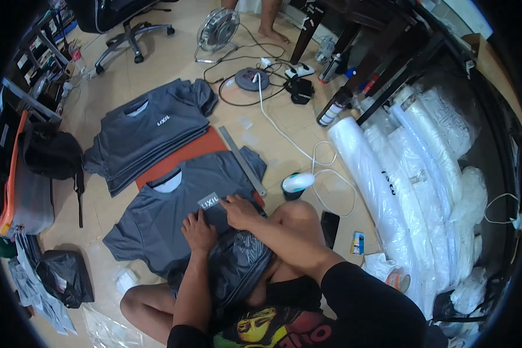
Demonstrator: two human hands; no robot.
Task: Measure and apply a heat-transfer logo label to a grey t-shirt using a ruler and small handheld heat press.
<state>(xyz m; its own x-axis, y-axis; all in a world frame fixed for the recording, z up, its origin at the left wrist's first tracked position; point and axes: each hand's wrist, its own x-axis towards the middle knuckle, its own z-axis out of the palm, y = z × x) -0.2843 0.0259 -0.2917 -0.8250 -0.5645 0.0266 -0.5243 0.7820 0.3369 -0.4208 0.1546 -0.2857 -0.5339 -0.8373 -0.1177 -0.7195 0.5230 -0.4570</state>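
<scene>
A dark grey T-shirt lies spread in front of me, its lower part bunched over my lap. On its chest is a small rectangular transfer patch bearing white lettering. My left hand rests on the fabric, fingers apart, fingertips at the patch's lower edge. The fingers of my right hand touch the patch's right end; whether they pinch it is hard to tell. Beneath the shirt shows an orange-red mat. A steel ruler lies across the mat and the shirt's shoulder.
Beyond lies a stack of grey T-shirts. To my right are a small white-and-teal iron with a white cord, a phone and plastic-wrapped rolls. A fan, a cable reel and a person's bare foot are farther off.
</scene>
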